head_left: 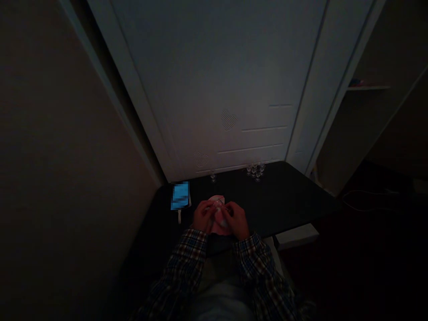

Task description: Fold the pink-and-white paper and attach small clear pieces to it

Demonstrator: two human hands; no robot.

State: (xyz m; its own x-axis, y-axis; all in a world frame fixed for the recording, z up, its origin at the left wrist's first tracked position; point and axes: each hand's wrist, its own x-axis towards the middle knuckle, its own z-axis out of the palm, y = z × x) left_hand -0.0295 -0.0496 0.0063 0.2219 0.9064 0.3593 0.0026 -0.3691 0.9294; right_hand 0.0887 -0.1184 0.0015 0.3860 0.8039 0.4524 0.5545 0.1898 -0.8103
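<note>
Left hand (202, 217) and right hand (238, 218), fingers curled inward, pinch a pink-and-white cloth (219, 219) between them near the front edge of the black, flat tabletop (277, 196); small clear stemmed glasses (257, 171) stand farther back.

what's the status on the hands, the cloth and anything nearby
Left hand and right hand at pink-and-white cloth, fingers curled. Exact grip too dark to tell. Phone off left, small glasses farther back.
</note>
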